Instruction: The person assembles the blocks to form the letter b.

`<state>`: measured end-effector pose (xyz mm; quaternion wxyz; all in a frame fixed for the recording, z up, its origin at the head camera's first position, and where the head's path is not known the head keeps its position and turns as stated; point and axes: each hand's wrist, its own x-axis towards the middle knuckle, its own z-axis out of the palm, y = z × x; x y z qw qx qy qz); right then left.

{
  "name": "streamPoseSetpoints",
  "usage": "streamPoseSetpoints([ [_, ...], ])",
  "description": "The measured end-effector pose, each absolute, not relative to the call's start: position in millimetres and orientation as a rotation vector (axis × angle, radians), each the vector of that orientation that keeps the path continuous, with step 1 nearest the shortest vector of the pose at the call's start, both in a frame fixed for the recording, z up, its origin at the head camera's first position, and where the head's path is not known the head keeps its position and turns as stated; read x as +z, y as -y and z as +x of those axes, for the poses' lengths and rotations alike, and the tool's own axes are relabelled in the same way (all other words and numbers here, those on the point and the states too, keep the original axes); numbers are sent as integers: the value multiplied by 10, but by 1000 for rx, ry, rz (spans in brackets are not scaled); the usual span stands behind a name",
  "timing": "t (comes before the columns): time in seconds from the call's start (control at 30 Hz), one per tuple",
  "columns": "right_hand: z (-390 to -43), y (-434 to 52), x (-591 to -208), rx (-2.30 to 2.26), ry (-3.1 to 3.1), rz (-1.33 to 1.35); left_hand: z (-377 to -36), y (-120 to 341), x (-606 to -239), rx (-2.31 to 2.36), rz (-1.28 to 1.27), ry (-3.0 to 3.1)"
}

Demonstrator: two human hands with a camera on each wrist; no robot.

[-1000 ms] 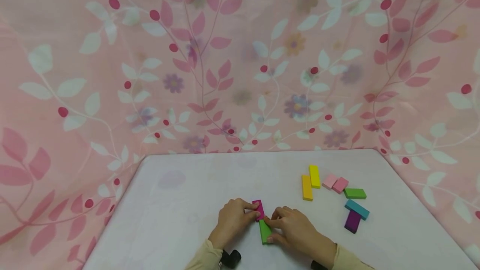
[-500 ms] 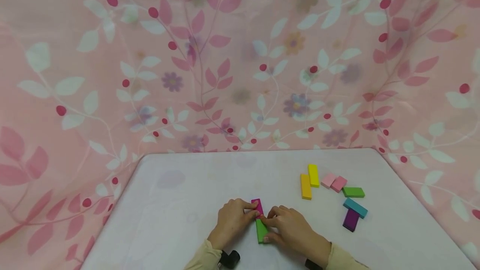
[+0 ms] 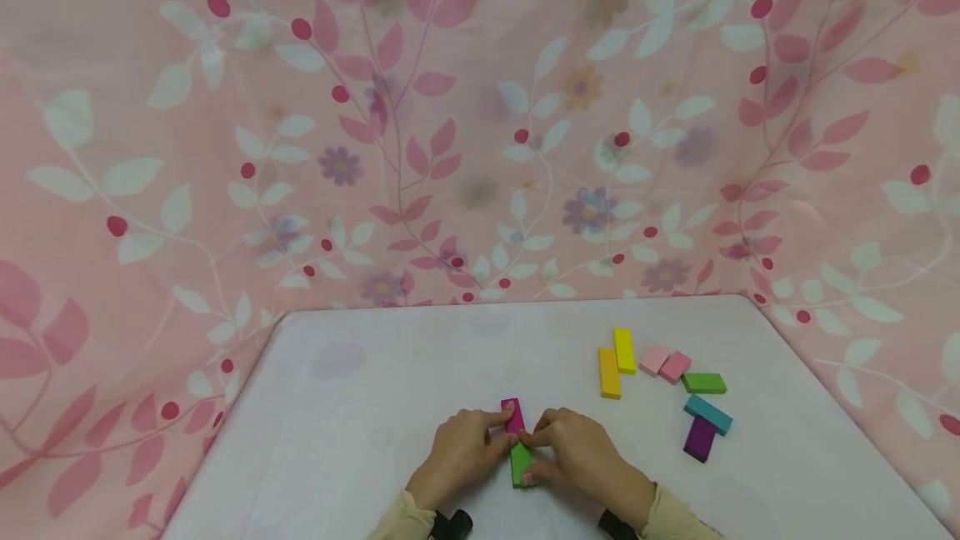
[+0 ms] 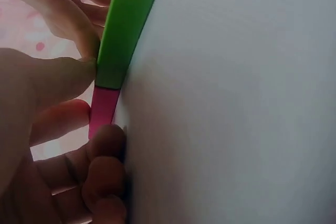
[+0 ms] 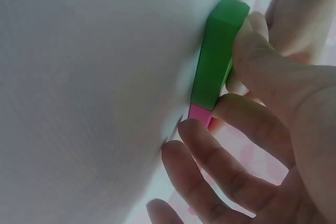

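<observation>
A pink patterned cloth [image 3: 480,165] printed with leaves, berries and flowers stands behind the far edge and beside both side edges of the desk. The desk [image 3: 337,423] has a white top and rounded far corners; its near edge lies outside the view.

The right hand [image 3: 581,448] and left hand [image 3: 463,448] are both engaged, about midway between the desk's side edges and well apart from its far edge. Light sleeves [image 3: 678,515] cover the forearms, with a black device [image 3: 452,525] at each wrist.

The right hand grasps the near green block [image 3: 521,467], thumb by its near end, index finger by the joint; its other fingers are loosely bent. The left hand pinches the magenta block [image 3: 514,417] between thumb and fingers. The two blocks meet end to end, magenta toward the far edge.

The remaining blocks lie toward the far right corner: an orange-yellow block [image 3: 610,375] alongside a yellow block [image 3: 624,351]; a far green block [image 3: 704,383]; a teal block [image 3: 708,413] touching a purple block [image 3: 700,440]. Smallest in view, a pink block [image 3: 675,367] and a pale pink block [image 3: 655,360] adjoin.
</observation>
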<state>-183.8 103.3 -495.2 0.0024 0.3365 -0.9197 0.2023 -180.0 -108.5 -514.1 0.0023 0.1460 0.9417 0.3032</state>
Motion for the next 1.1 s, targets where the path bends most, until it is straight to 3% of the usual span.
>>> streamPoseSetpoints([
  [1.1,-1878,-1004,-5010,685,2889,1003,-1781,1096,-5154,887,636,-2978],
])
